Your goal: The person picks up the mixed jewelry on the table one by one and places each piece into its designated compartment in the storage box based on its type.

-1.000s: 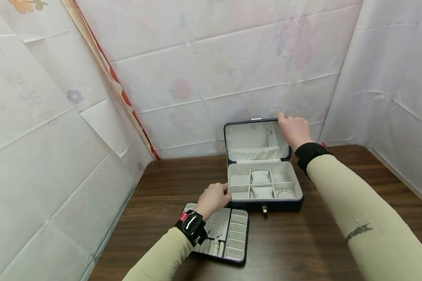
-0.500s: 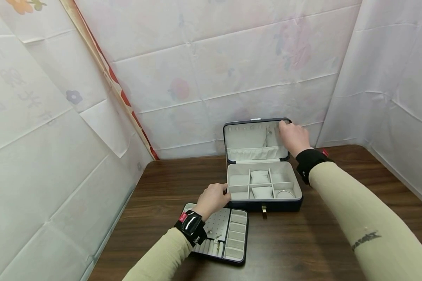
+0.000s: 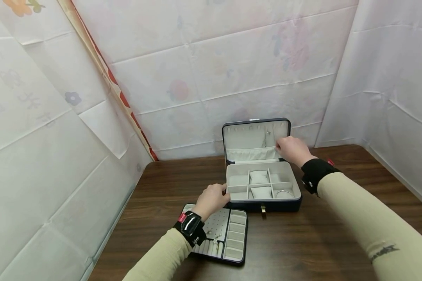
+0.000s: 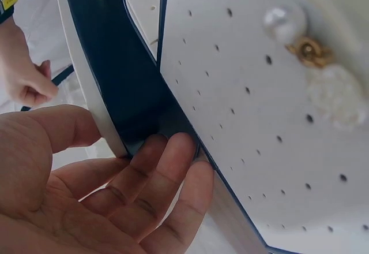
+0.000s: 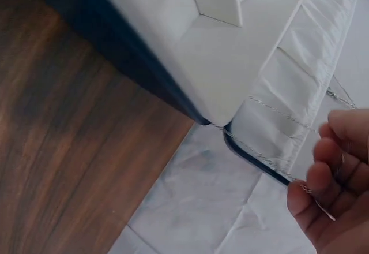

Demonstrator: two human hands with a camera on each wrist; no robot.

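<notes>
1. The right hand [image 3: 292,150] has come down from the lid's top edge to the gathered pocket [image 3: 253,153], pinching a thin chain [image 5: 271,160].
2. The left hand [image 3: 212,198] grips the open jewelry box [image 3: 263,205] at its near-left corner, beside the removed tray [image 3: 228,238].

Dark wooden table [image 3: 302,249], walled by white flower-printed cloth [image 3: 204,70]
</notes>
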